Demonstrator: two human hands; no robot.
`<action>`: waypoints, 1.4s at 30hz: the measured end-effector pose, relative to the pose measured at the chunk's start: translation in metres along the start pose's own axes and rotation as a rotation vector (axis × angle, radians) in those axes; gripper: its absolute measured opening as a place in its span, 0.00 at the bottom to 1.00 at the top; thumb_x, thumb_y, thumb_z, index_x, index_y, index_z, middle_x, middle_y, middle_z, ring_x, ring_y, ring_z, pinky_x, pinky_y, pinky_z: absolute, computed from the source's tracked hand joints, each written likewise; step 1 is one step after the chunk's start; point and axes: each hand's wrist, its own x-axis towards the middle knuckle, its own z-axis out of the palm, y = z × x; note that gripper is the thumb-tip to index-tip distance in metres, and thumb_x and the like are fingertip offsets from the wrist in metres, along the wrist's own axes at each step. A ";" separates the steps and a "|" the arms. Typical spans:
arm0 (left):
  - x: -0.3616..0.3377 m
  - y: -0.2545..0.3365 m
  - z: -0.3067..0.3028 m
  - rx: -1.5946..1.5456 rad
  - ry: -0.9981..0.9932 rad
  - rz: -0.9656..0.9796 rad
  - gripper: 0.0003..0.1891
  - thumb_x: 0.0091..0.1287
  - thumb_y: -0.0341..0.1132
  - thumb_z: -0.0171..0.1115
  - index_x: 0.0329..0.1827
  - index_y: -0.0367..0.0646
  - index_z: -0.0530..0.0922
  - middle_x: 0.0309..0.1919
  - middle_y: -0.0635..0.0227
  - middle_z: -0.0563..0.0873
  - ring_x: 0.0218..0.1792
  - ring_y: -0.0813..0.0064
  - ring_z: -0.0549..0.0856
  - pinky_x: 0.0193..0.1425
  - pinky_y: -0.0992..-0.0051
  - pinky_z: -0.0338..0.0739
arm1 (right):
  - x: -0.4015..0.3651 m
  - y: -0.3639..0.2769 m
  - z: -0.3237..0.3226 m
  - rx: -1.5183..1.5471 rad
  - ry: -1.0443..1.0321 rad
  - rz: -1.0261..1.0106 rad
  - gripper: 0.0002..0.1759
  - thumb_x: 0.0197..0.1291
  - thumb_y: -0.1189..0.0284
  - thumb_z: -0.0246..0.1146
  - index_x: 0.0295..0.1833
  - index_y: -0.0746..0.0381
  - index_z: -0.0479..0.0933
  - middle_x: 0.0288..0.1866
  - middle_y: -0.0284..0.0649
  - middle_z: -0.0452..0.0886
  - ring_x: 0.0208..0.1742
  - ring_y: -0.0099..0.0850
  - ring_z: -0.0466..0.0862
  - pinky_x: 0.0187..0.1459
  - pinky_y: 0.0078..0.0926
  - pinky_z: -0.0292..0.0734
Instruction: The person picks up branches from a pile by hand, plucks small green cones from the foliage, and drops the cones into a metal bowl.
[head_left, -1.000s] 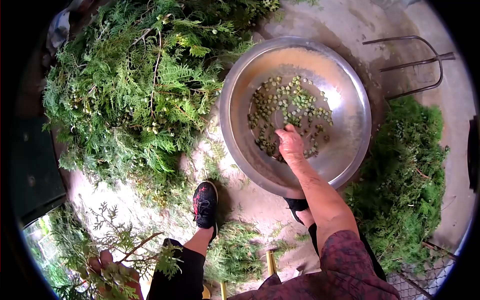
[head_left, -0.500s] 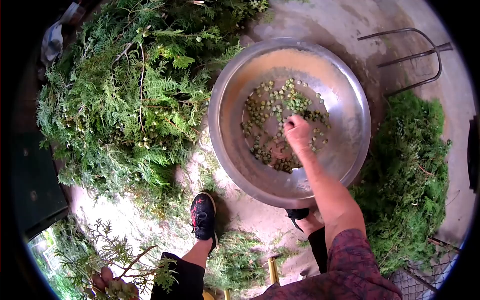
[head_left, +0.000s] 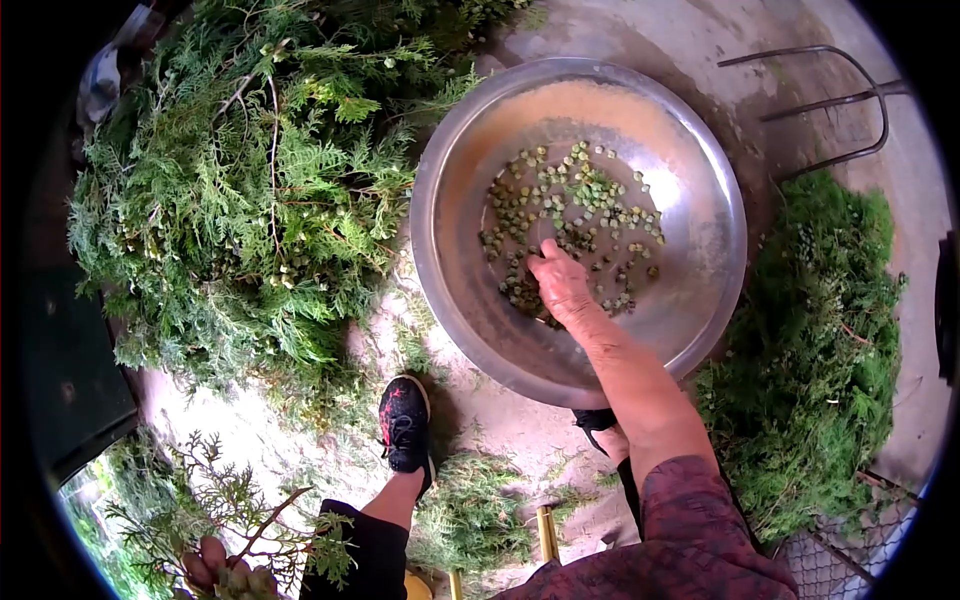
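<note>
A large metal basin (head_left: 480, 340) stands on the ground ahead, with many small green cones (head_left: 590, 190) scattered over its bottom. My right hand (head_left: 562, 285) is inside the basin, low over the cones at the near left part. Its fingers are curled together, and what they hold, if anything, is hidden. At the bottom left edge my left hand (head_left: 210, 555) is partly in view. Its fingers are closed round a leafy cypress branch (head_left: 265, 525), which has pale green cones close to the fingers.
A big heap of cut evergreen branches (head_left: 230, 200) lies on the left. Another green pile (head_left: 810, 380) is on the right, below a metal fork (head_left: 850, 100). My shoe (head_left: 405, 425) rests on the ground, near loose green sprigs (head_left: 470, 510).
My right hand has moved left and slightly down inside the basin. Some cones in the basin lie differently. My left hand and its branch have hardly shifted.
</note>
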 end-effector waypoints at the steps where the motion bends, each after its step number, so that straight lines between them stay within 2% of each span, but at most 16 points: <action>1: 0.000 -0.002 0.001 0.000 0.002 -0.001 0.23 0.64 0.31 0.54 0.63 0.43 0.63 0.55 0.60 0.71 0.45 0.70 0.76 0.48 0.67 0.72 | 0.000 -0.001 0.003 -0.039 -0.004 0.003 0.05 0.40 0.79 0.58 0.27 0.59 0.74 0.35 0.40 0.68 0.36 0.35 0.78 0.35 0.29 0.78; 6: 0.003 -0.006 0.003 -0.001 0.002 -0.008 0.23 0.64 0.31 0.54 0.63 0.43 0.63 0.54 0.60 0.71 0.44 0.70 0.76 0.47 0.67 0.73 | -0.009 -0.005 -0.010 0.025 0.148 -0.008 0.08 0.41 0.81 0.59 0.30 0.61 0.72 0.34 0.40 0.70 0.34 0.37 0.77 0.35 0.29 0.78; 7: 0.003 -0.006 0.003 -0.001 0.002 -0.010 0.23 0.64 0.31 0.54 0.63 0.43 0.63 0.54 0.60 0.71 0.43 0.70 0.76 0.47 0.67 0.73 | -0.008 -0.003 0.001 0.192 0.134 0.217 0.07 0.44 0.82 0.57 0.32 0.62 0.70 0.33 0.43 0.72 0.34 0.42 0.76 0.38 0.32 0.76; 11: 0.003 -0.007 0.002 0.002 0.012 -0.009 0.23 0.64 0.31 0.54 0.63 0.44 0.63 0.53 0.61 0.71 0.42 0.71 0.76 0.46 0.68 0.74 | 0.006 0.036 -0.003 0.466 0.510 0.249 0.06 0.49 0.81 0.54 0.35 0.64 0.72 0.30 0.47 0.75 0.35 0.46 0.75 0.38 0.37 0.71; 13: 0.002 -0.006 0.002 0.003 0.018 -0.005 0.23 0.64 0.30 0.54 0.63 0.44 0.63 0.52 0.61 0.72 0.42 0.71 0.77 0.45 0.68 0.74 | 0.018 0.060 -0.010 0.481 0.588 0.424 0.05 0.48 0.80 0.57 0.33 0.64 0.74 0.30 0.48 0.75 0.34 0.45 0.75 0.37 0.37 0.71; 18: 0.001 -0.002 0.000 0.010 0.037 0.000 0.23 0.64 0.30 0.53 0.63 0.44 0.62 0.51 0.61 0.72 0.41 0.71 0.77 0.44 0.68 0.75 | 0.055 0.100 -0.037 0.338 0.565 0.561 0.05 0.49 0.75 0.60 0.34 0.62 0.75 0.32 0.49 0.77 0.36 0.48 0.77 0.40 0.41 0.71; 21: -0.001 0.000 -0.001 0.015 0.049 0.002 0.23 0.64 0.30 0.53 0.63 0.44 0.62 0.51 0.61 0.72 0.40 0.71 0.77 0.44 0.68 0.76 | 0.076 0.099 -0.041 0.196 0.571 0.419 0.05 0.51 0.75 0.57 0.34 0.62 0.76 0.31 0.48 0.78 0.36 0.46 0.78 0.38 0.38 0.72; 25: -0.003 -0.002 0.000 0.032 0.067 0.007 0.23 0.64 0.30 0.53 0.63 0.44 0.62 0.50 0.62 0.73 0.39 0.72 0.77 0.43 0.68 0.76 | 0.095 0.094 -0.038 0.042 0.074 0.439 0.10 0.53 0.74 0.54 0.39 0.57 0.79 0.38 0.49 0.79 0.42 0.46 0.79 0.42 0.38 0.73; 28: -0.009 0.004 -0.002 0.029 0.082 0.012 0.23 0.64 0.30 0.53 0.63 0.44 0.62 0.49 0.62 0.73 0.38 0.72 0.78 0.42 0.68 0.77 | 0.087 0.097 -0.033 0.061 0.047 0.346 0.11 0.52 0.75 0.54 0.40 0.56 0.78 0.40 0.49 0.78 0.43 0.48 0.78 0.43 0.40 0.73; 32: -0.014 0.005 -0.005 0.009 0.085 0.008 0.23 0.64 0.30 0.53 0.63 0.44 0.62 0.48 0.62 0.73 0.37 0.72 0.78 0.41 0.69 0.78 | 0.071 0.101 -0.042 0.081 0.180 0.326 0.10 0.52 0.78 0.54 0.39 0.60 0.77 0.41 0.48 0.79 0.43 0.47 0.78 0.44 0.39 0.73; 33: -0.017 0.006 -0.007 -0.007 0.083 0.009 0.23 0.64 0.30 0.53 0.63 0.44 0.62 0.48 0.62 0.74 0.37 0.72 0.78 0.41 0.69 0.78 | 0.068 0.101 -0.046 0.101 0.176 0.416 0.08 0.52 0.77 0.56 0.38 0.63 0.76 0.37 0.47 0.79 0.33 0.42 0.80 0.37 0.36 0.74; 35: -0.023 0.004 -0.010 -0.057 0.096 0.007 0.23 0.64 0.30 0.53 0.63 0.44 0.62 0.48 0.62 0.74 0.36 0.72 0.78 0.40 0.69 0.78 | 0.058 0.110 -0.053 0.338 0.189 0.499 0.06 0.54 0.76 0.56 0.38 0.64 0.75 0.33 0.44 0.78 0.26 0.37 0.79 0.30 0.33 0.74; 36: -0.002 0.000 -0.013 -0.155 -0.347 -0.057 0.22 0.64 0.30 0.53 0.62 0.43 0.63 0.51 0.61 0.74 0.38 0.70 0.79 0.43 0.68 0.78 | 0.054 0.112 -0.062 0.457 0.197 0.537 0.06 0.55 0.76 0.56 0.38 0.65 0.74 0.31 0.43 0.78 0.23 0.34 0.79 0.27 0.32 0.74; 37: -0.005 0.000 -0.010 -0.090 -0.287 -0.033 0.22 0.64 0.30 0.53 0.62 0.44 0.64 0.52 0.61 0.74 0.39 0.70 0.79 0.43 0.69 0.77 | 0.049 0.110 -0.070 0.752 0.175 0.684 0.06 0.58 0.75 0.56 0.39 0.66 0.74 0.30 0.38 0.77 0.19 0.26 0.77 0.18 0.24 0.70; 40: -0.013 -0.011 0.019 -0.001 -0.189 -0.004 0.21 0.64 0.31 0.54 0.61 0.44 0.65 0.54 0.60 0.73 0.43 0.71 0.78 0.43 0.72 0.76 | 0.034 0.084 -0.120 0.943 0.160 0.830 0.07 0.58 0.75 0.55 0.40 0.66 0.75 0.28 0.40 0.79 0.20 0.28 0.80 0.17 0.24 0.73; 42: -0.025 -0.009 0.026 0.047 -0.155 0.001 0.21 0.65 0.31 0.54 0.61 0.44 0.65 0.56 0.59 0.72 0.45 0.71 0.78 0.42 0.74 0.76 | 0.027 0.083 -0.122 0.973 0.193 0.827 0.07 0.58 0.75 0.55 0.39 0.66 0.74 0.26 0.38 0.77 0.17 0.25 0.77 0.13 0.21 0.68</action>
